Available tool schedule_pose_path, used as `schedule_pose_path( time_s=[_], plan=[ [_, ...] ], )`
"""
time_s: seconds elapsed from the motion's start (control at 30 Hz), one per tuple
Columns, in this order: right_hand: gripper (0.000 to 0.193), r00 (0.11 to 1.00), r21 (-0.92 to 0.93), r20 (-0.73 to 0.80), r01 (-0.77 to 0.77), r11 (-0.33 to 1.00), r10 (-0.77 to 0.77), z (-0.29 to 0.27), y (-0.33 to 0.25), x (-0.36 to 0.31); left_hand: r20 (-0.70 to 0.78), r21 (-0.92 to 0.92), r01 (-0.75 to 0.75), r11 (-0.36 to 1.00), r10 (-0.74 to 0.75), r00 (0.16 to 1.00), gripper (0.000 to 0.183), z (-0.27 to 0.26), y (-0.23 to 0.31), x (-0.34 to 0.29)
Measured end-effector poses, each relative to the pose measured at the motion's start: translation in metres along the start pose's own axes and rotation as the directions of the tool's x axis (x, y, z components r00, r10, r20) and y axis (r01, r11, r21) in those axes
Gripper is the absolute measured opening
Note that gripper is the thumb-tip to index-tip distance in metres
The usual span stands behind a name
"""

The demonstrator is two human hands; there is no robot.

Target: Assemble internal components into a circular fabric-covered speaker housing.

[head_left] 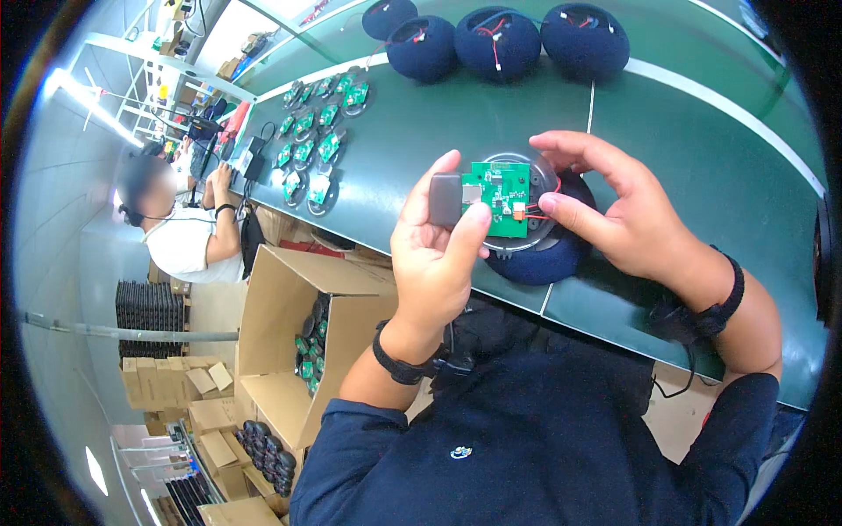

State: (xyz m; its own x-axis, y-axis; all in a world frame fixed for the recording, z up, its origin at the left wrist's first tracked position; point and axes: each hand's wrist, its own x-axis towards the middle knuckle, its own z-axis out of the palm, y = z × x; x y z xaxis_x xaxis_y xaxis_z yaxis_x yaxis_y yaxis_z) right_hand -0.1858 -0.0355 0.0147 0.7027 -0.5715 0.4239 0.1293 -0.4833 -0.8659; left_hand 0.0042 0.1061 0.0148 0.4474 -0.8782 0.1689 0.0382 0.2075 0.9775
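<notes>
A green circuit board (509, 184) is mounted on a clear round disc (548, 238), over a dark blue fabric-covered round housing (531, 267). My left hand (430, 263) grips the board assembly at its left side, thumb on the board's near-left edge. A black block (445, 200) sticks out from that side between the thumb and fingers. My right hand (627, 206) is at the disc's right side, its thumb on the red wires (537, 216) beside a small pale connector (519, 211). Its index finger reaches past the disc's far rim; the other fingertips are partly hidden.
Several similar board assemblies (329, 145) lie in rows on the green table (421, 114). Several dark blue round housings (498, 44) with loose wires stand at the back. An open cardboard box (272, 324) holding more boards is at left. A seated person (189, 219) works farther left.
</notes>
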Motion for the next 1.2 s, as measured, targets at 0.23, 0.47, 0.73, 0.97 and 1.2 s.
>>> schedule_pose_path(
  time_s=[0.23, 0.47, 0.73, 0.97, 1.2],
  plan=[
    [0.047, 0.999, 0.005, -0.027, 0.027, 1.0, -0.027, -0.003, 0.002, 0.002, 0.044, 0.063, -0.124, 0.99, 0.121, 0.992, 0.053, 0.0, 0.01, 0.004],
    [0.048, 1.0, 0.031, -0.026, 0.0, 1.0, 0.001, -0.004, 0.005, 0.004, 0.064, 0.051, -0.112, 0.992, 0.108, 0.992, 0.052, -0.001, 0.007, 0.013],
    [0.051, 0.999, 0.172, -0.042, 0.001, 0.985, 0.006, -0.007, 0.007, 0.007, 0.165, 0.141, -0.351, 0.926, 0.328, 0.93, 0.039, -0.007, 0.003, 0.021],
    [0.088, 0.958, -0.157, 0.221, 0.22, 0.963, -0.183, -0.024, 0.003, 0.011, 0.357, 0.256, -0.721, 0.644, 0.63, 0.69, 0.041, -0.016, -0.025, 0.041],
    [0.095, 0.957, -0.368, 0.155, 0.285, 0.885, -0.244, -0.009, 0.004, 0.009, 0.541, 0.384, -0.673, 0.633, 0.436, 0.719, 0.057, -0.026, 0.008, 0.037]
  ],
)
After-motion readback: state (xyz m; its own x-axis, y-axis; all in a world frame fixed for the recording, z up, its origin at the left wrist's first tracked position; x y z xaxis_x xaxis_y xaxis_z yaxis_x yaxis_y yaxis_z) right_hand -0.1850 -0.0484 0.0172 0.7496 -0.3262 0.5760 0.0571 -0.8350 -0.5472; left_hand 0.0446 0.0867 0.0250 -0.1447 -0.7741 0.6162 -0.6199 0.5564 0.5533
